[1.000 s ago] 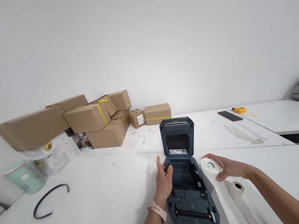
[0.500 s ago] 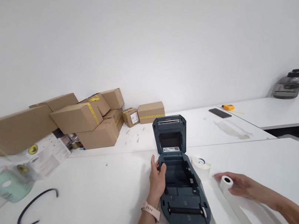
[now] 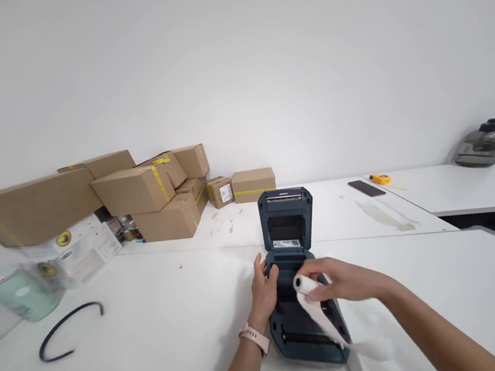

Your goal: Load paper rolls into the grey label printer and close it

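A dark blue-grey label printer point(image 3: 298, 342) stands on the white table with its lid point(image 3: 287, 216) tipped up and back. My left hand point(image 3: 263, 290) grips the printer's left side wall, thumb over the edge, fingers along the outside. Above the printer's open bay, my right hand point(image 3: 331, 278) holds a small white paper roll point(image 3: 306, 285) by its outside, the dark core hole facing left. From the roll a loose paper strip point(image 3: 324, 324) trails down to the right across the printer's front, blurred at its far end.
Cardboard boxes point(image 3: 135, 190) are piled at the back left. Nearer lie plastic packets point(image 3: 88, 255), a green pouch point(image 3: 24, 295) and a black curved band point(image 3: 56, 330). Farther back sit a phone point(image 3: 367, 188), a yellow tape measure point(image 3: 380, 178) and a large bottle point(image 3: 483, 146).
My right hand has carried the paper roll leftward from beside the printer to over its bay, dragging the strip along. My left hand keeps its hold on the printer.
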`<state>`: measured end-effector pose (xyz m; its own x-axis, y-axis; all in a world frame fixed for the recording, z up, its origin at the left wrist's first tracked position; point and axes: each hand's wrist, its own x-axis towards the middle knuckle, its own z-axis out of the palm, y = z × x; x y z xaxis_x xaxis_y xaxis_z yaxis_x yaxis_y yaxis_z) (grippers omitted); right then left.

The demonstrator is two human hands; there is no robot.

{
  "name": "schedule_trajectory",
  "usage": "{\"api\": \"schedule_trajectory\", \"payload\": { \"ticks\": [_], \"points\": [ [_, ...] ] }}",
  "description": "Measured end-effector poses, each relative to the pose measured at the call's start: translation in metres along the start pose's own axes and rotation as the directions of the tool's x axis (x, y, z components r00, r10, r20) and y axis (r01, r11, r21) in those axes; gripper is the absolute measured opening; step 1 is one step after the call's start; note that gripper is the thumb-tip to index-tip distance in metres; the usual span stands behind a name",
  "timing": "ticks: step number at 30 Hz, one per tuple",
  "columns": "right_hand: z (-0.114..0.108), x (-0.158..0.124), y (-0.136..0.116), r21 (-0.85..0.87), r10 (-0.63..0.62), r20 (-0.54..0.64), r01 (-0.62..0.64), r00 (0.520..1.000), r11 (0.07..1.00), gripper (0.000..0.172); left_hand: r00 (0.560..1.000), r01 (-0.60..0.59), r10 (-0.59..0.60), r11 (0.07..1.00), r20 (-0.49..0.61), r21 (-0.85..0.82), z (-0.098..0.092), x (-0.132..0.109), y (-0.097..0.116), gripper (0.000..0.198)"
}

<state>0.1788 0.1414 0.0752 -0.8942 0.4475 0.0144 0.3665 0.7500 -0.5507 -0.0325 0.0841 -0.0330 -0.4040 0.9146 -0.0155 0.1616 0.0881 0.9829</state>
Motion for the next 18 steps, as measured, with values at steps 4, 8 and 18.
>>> {"api": "schedule_trajectory", "payload": {
  "ticks": [4,8,18],
  "points": [
    [0.010,0.063,0.001,-0.133,0.046,0.136,-0.028,0.990,0.991,0.015,1.000,-0.001,0.001,1.000,0.006,-0.017,0.000,0.000,0.001,0.073],
    [0.035,0.088,0.016,-0.251,0.147,0.218,-0.090,0.965,0.964,0.023,1.000,0.021,-0.020,0.999,0.022,-0.041,0.001,0.003,-0.002,0.078],
    [0.058,0.093,0.053,-0.272,0.193,0.124,-0.154,0.973,0.950,0.033,0.994,0.015,-0.009,0.998,0.106,-0.062,0.000,0.008,-0.010,0.087]
  ]
}}
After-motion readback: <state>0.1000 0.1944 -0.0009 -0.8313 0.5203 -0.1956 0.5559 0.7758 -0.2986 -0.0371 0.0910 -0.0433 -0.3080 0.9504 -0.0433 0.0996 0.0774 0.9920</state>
